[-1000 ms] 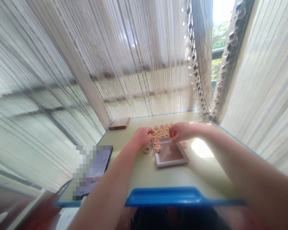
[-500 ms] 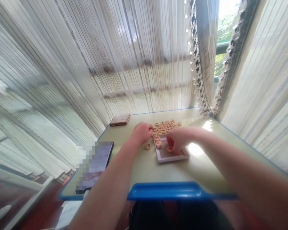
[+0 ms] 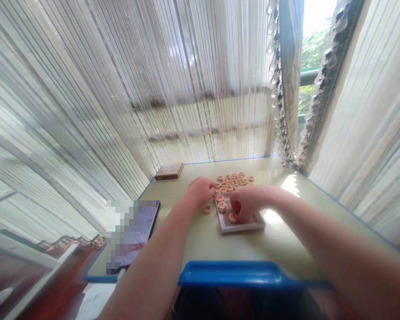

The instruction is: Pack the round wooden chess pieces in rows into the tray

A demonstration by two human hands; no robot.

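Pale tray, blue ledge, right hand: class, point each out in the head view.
Pale tray [image 3: 242, 228]: head view, on its near rim.
Blue ledge [image 3: 233, 273]: head view, on its middle.
Right hand [image 3: 248, 200]: head view, on its back.

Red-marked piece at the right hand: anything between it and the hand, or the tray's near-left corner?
Nothing visible either way: the right hand is at the red-marked piece; other pieces inside the tray sit farther back along its left wall.

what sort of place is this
Probably a room in a home, beside a window: pale curtains hang behind a blue-edged table, and greenery shows outside.
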